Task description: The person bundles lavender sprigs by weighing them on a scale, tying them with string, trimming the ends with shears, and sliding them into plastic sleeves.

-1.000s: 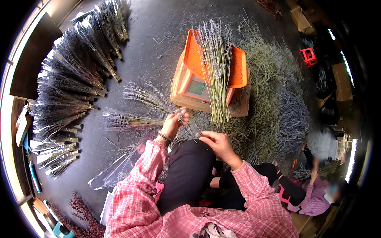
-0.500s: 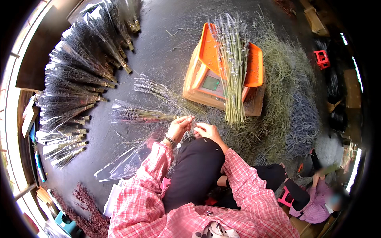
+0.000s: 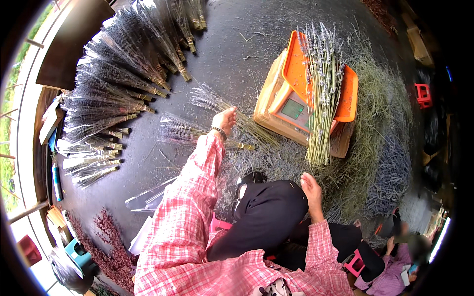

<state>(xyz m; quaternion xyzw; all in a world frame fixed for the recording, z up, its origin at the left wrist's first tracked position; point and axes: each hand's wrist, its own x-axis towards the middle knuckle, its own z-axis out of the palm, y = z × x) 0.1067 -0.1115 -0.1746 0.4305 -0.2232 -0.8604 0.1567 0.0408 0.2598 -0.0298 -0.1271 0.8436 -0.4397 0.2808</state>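
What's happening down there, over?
Left hand at loose purple-flowered stems, grip unclear. Right hand near black-trousered knee, seemingly empty. Clear-wrapped purple bunch alongside stems.

From my end, head feed: left hand (image 3: pixel 225 120) at the loose lavender bunch (image 3: pixel 253 127), grip unclear. Right hand (image 3: pixel 311 191) near the stem ends of the weighed bunch (image 3: pixel 324 91) lying across the orange scale (image 3: pixel 292 109), itself on a cardboard box (image 3: pixel 268 96). Sleeved bunch (image 3: pixel 182 129) just beside the loose one. I see wrapped bunches (image 3: pixel 116 81) fanned out left, a stem heap (image 3: pixel 382 93) right of the scale, a co-worker (image 3: pixel 395 271) lower right.
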